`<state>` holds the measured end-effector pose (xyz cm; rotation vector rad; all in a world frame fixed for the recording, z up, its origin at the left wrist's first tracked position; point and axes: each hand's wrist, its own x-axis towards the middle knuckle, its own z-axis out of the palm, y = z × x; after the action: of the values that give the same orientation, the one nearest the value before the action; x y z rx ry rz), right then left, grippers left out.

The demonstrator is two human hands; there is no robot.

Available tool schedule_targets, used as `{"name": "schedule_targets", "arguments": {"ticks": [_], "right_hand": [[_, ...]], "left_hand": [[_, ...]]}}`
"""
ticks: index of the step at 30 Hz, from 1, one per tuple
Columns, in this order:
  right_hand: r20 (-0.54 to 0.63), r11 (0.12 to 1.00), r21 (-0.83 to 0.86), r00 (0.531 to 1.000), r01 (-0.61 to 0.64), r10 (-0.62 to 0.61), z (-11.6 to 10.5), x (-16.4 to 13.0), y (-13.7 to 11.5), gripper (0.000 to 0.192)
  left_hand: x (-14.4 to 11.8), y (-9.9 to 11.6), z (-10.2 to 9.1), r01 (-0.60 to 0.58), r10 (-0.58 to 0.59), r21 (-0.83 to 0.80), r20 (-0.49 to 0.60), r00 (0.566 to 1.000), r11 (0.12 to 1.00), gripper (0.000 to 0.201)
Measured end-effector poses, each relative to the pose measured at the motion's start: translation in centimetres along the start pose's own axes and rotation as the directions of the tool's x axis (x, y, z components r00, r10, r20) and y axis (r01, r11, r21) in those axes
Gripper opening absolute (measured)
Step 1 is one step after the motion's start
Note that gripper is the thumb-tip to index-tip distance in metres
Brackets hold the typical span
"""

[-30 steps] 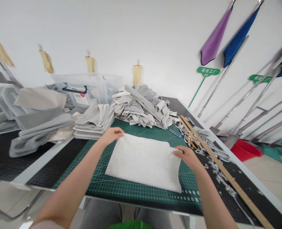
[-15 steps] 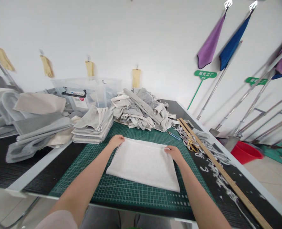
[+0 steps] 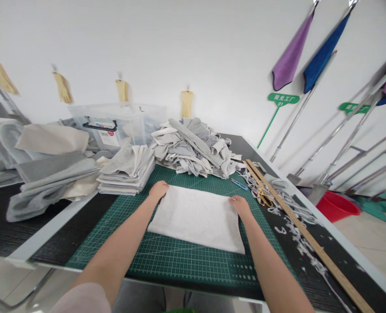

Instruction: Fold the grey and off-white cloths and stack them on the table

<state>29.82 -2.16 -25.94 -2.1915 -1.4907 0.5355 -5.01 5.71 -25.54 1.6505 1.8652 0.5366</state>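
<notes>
A white rectangular cloth (image 3: 197, 219) lies spread over the green cutting mat (image 3: 180, 265), its near edge slightly slanted. My left hand (image 3: 159, 190) pinches the cloth's far left corner. At the far right corner, my right hand (image 3: 241, 205) is closed on the same cloth, thumb on top. Under the cloth, the fingertips of both hands are hidden. Just beyond my left hand stands a neat stack of grey cloths (image 3: 128, 169). A loose heap of grey cloth pieces (image 3: 193, 148) lies behind the mat.
Blue-handled scissors (image 3: 239, 184), gold-handled scissors (image 3: 264, 198) and a long wooden ruler (image 3: 305, 237) lie right, among white scraps (image 3: 299, 243). Folded grey fabric (image 3: 52, 174) and a clear plastic box (image 3: 114, 126) are left. A red bucket (image 3: 338, 206) stands on the floor.
The cloth has shifted slightly away from me, its near edge now farther up the mat. Both hands keep their hold on its far corners.
</notes>
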Motion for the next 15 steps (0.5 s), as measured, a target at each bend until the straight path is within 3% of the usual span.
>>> {"name": "schedule_targets", "arguments": {"ticks": [7, 15], "right_hand": [[-0.043, 0.995, -0.03, 0.995, -0.095, 0.094, 0.0, -0.1, -0.9, 0.025], [-0.299, 0.989, 0.082, 0.944, -0.119, 0.138, 1.7, -2.0, -0.9, 0.028]], "left_hand": [[0.7, 0.4, 0.2, 0.028, -0.018, 0.124, -0.076, 0.997, 0.992, 0.021], [-0.4, 0.9, 1.9, 0.061, -0.024, 0.182, -0.199, 0.98, 0.981, 0.024]]}}
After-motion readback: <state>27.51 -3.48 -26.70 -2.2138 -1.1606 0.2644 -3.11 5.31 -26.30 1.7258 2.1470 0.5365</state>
